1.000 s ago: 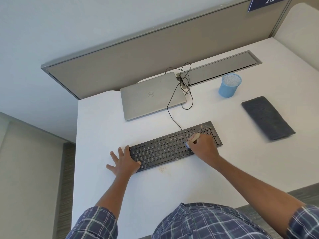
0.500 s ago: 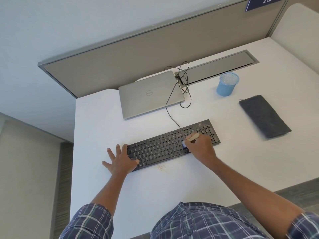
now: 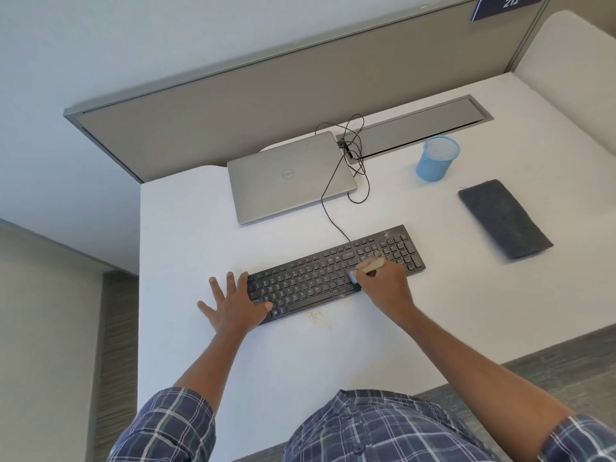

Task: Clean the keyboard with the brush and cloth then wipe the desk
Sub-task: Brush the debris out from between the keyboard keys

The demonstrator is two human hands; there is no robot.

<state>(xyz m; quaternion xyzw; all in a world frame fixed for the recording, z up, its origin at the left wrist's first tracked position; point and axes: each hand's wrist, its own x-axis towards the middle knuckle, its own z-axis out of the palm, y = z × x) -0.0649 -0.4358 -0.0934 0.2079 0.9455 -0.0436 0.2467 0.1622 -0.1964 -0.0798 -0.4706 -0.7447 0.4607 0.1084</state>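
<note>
Small wooden-handled brush (image 3: 368,267), centre frame: light, stiff, pinched at handle by closed right hand (image 3: 383,285) over flat black keyboard (image 3: 336,273); splayed left hand (image 3: 233,310) steadies its end.

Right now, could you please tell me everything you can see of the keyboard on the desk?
The keyboard is a flat black full-size one, plastic by the look, lying slantwise on the white desk in front of a closed silver laptop. A thin black cable leaves its far edge. Pale specks dot its number-pad end, and crumbs lie beside its near edge. The left hand presses on its left end; the right hand works a brush over the keys.
</note>
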